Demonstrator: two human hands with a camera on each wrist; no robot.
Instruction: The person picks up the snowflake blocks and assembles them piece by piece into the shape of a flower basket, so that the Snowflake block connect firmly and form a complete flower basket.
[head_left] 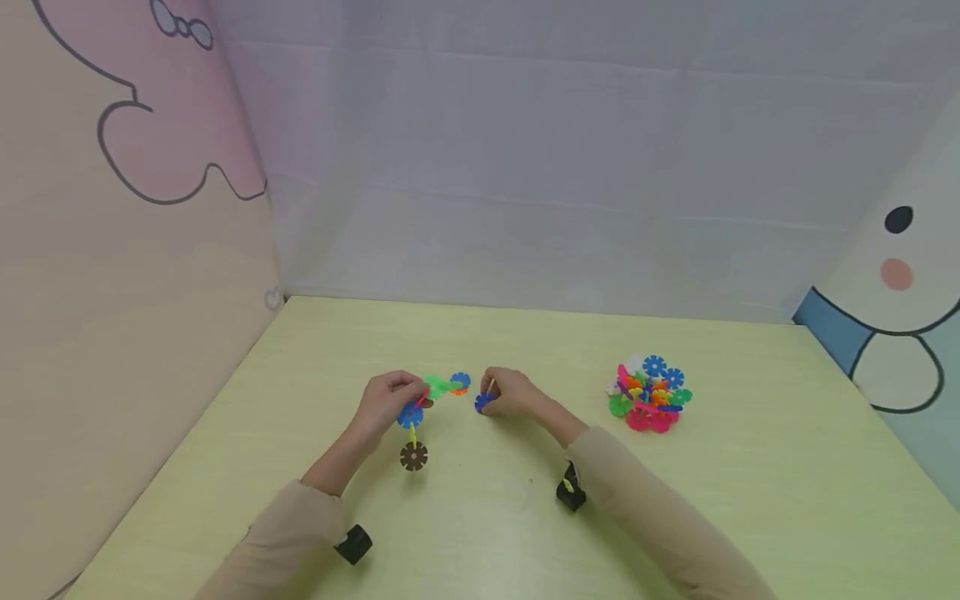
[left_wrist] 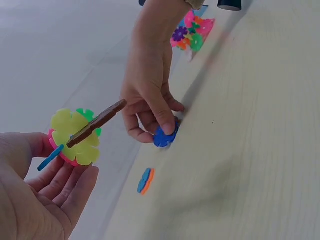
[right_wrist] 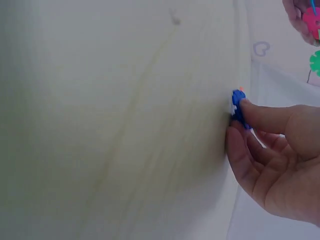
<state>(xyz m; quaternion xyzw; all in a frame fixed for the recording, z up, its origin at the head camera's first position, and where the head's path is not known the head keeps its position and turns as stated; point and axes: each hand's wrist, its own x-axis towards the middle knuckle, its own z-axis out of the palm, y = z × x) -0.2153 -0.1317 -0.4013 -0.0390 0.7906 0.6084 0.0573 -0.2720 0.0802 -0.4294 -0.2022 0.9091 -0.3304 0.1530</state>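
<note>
My left hand (head_left: 384, 402) pinches a joined chain of notched plastic flower discs. In the head view, its green disc (head_left: 437, 387) points right, while a blue disc (head_left: 410, 415) and a brown disc (head_left: 414, 456) hang toward the front. The left wrist view shows a yellow disc (left_wrist: 70, 132) facing the camera. With thumb and fingers, my right hand (head_left: 512, 392) grips a dark blue disc (head_left: 483, 403), low at the tabletop. Between the hands, a blue disc and an orange disc (left_wrist: 147, 181) lie together on the table.
A heap of mixed-colour flower discs (head_left: 649, 398) sits to the right on the pale wooden table (head_left: 525, 542). Behind the table hangs a plain cloth (head_left: 540, 183). Printed panels stand at both sides. Black devices (head_left: 571, 492) are strapped at both sleeves.
</note>
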